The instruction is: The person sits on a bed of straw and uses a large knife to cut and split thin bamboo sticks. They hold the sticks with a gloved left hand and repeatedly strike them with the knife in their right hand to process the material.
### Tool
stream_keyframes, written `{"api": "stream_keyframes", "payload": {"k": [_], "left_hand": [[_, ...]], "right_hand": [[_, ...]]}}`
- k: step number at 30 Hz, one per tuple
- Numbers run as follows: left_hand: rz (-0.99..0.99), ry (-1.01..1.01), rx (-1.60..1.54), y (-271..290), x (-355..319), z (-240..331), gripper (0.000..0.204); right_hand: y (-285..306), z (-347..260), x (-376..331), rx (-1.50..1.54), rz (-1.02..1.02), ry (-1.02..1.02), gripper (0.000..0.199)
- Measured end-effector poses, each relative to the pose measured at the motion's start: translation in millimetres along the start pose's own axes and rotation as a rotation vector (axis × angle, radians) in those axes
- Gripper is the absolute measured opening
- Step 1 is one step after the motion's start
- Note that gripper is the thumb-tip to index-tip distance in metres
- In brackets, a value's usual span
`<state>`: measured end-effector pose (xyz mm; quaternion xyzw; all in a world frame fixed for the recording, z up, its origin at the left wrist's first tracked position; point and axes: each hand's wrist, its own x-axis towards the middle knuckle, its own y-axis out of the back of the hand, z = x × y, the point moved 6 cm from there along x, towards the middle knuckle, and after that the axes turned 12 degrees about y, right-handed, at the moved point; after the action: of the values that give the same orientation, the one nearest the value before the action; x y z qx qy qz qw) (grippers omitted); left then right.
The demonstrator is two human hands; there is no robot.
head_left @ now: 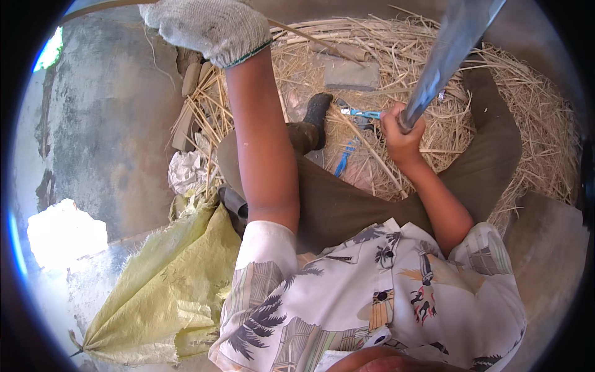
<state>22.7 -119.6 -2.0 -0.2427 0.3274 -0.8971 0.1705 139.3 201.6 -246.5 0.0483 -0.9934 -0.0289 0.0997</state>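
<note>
My left hand (207,30), in a knitted grey-white work glove, reaches far up at the upper left. Its fingers are closed around a thin bamboo strip (99,7), which sticks out to the left and seems to come out again on the right over the straw. My right hand (401,135) is bare and wrapped round the handle of a large long-bladed knife (447,59). The broad metal blade points up and to the right, away from the strip. Just left of my right hand lies a blue-handled tool (365,114), its kind unclear.
Loose straw-like shavings (533,124) cover the floor around my legs. A grey block (351,74) lies ahead, and a second blue object (346,159) is between my legs. A yellow woven sack (161,279) and crumpled white paper (187,172) lie left, beside a worn wall (111,111).
</note>
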Motion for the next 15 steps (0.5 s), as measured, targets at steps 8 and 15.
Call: {"api": "stream_keyframes", "payload": {"k": [8,15], "left_hand": [[0.020,-0.056,0.250,-16,-23,17,0.056],[-0.085,0.015,-0.100,-25,-29,16,0.055]], "right_hand": [[-16,32,-5,-0.092,-0.286,-0.369,0.017],[-10,-10,5,0.461,0.178,-0.128,0.022]]}}
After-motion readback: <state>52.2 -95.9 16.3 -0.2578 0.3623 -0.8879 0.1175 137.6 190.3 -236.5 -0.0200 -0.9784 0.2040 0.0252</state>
